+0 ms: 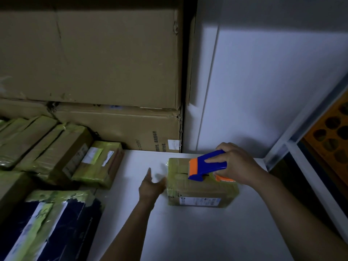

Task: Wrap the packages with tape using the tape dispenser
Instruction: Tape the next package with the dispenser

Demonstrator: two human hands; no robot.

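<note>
Two hands work over the white bench (207,232). Left hand (151,185) is open with straight fingers, just beside the left side of the package (201,187); blur hides whether they touch. The package sits mid-bench: brown cardboard, yellowish tape bands, printed label on the near face. Right hand (237,164) grips the blue-and-orange tape dispenser (207,163), set on the package top. Taped parcels (56,147) are stacked on the left, with big cartons (94,63) behind.

Bare left hand (151,186) and bare right hand (237,164), each on a bare forearm (130,230), dim in low light.
</note>
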